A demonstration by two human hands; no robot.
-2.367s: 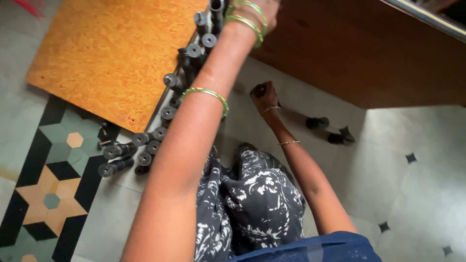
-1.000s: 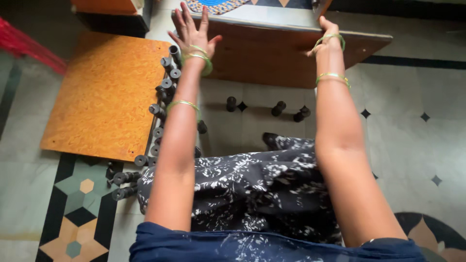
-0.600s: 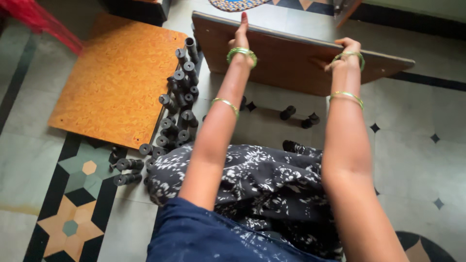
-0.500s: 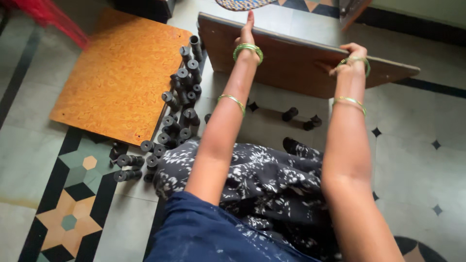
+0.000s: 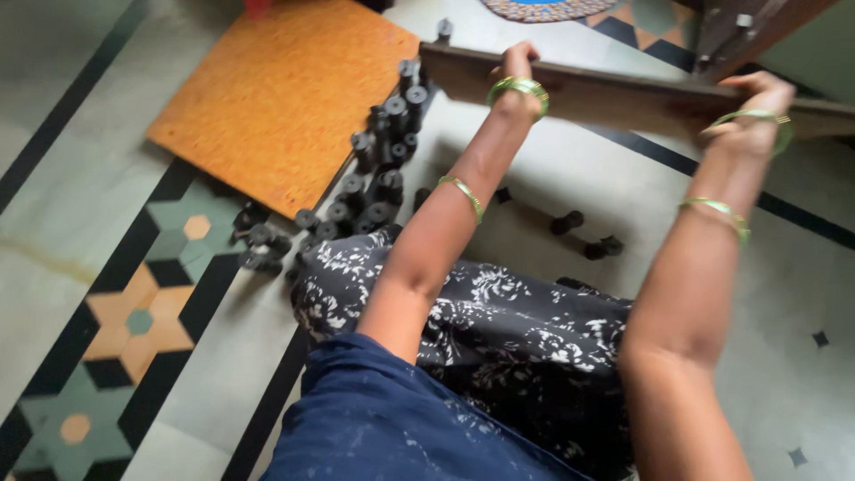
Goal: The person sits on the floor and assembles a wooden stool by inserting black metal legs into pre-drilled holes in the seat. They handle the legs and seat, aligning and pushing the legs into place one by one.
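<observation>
In the head view, the left hand and the right hand each gripped the near edge of a brown wooden board, fingers curled over it, the board held edge-on above the tiled floor. Black spools lay beside an orange board at left; a few more sat under the arms

Both hands grip the edge of a long brown wooden board raised off the floor, left hand near its left end, right hand further right. An orange board lies flat on the patterned tile floor. Black spools line its right edge; a few sit under the raised board.
</observation>
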